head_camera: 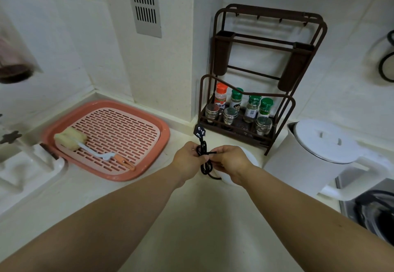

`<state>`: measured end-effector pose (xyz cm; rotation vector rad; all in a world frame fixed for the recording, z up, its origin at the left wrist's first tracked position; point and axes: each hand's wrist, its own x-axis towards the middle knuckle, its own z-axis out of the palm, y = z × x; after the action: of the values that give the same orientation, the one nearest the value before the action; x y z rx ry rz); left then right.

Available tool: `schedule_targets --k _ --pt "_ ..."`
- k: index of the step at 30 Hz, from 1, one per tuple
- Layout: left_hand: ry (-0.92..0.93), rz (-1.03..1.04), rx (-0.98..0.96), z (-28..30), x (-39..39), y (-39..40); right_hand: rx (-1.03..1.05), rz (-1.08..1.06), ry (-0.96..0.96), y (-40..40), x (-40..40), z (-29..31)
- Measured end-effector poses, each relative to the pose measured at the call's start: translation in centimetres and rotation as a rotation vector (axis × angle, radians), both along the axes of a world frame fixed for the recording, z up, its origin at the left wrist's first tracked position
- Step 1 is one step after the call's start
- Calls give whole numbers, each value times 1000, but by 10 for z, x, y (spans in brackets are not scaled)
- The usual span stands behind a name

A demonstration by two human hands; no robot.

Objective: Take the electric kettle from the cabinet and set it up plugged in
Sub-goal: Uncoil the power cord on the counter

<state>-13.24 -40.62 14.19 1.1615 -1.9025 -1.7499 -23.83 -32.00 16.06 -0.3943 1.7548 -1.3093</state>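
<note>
Hands: your left hand [188, 158] and right hand [230, 163] pinch the bundled cord [204, 156], plug [199, 131] uppermost; the right hides most of the base [251, 158]. Kettle [319, 154] stands beside it, handle partly cropped.

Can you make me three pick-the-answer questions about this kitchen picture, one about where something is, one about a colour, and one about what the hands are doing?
1. Where is the white kettle?
A. On the counter right of the spice rack
B. In the pink tray
C. Inside a cabinet

2. What colour is the draining tray?
A. Blue
B. Pink
C. Green

3. How is the black cord?
A. Plugged into the wall
B. Lying flat and straight
C. Bundled up and held by both hands

Answers:
1 A, the kettle stands beside the rack.
2 B, the tray is pink.
3 C, the left hand and right hand grip the coiled cord, and its plug hangs free.
</note>
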Motion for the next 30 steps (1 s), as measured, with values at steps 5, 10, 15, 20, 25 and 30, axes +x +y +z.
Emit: schedule_targets --k 5,10,15,20,25,30 --pt "-35 78 -24 0 -3 -2 -60 -22 -3 2 -1 4" --pt "2 65 -52 -2 -5 2 -86 -56 -69 2 -1 4" --pt "-65 70 -275 -1 -7 11 -89 -61 -93 0 2 4" --pt "-139 81 -390 0 -9 10 -27 -41 -89 -1 1 1" --pt "-92 162 -187 8 -12 14 19 128 -47 -4 16 -7" --pt "9 244 13 9 -8 12 2 163 17 -7 21 -6"
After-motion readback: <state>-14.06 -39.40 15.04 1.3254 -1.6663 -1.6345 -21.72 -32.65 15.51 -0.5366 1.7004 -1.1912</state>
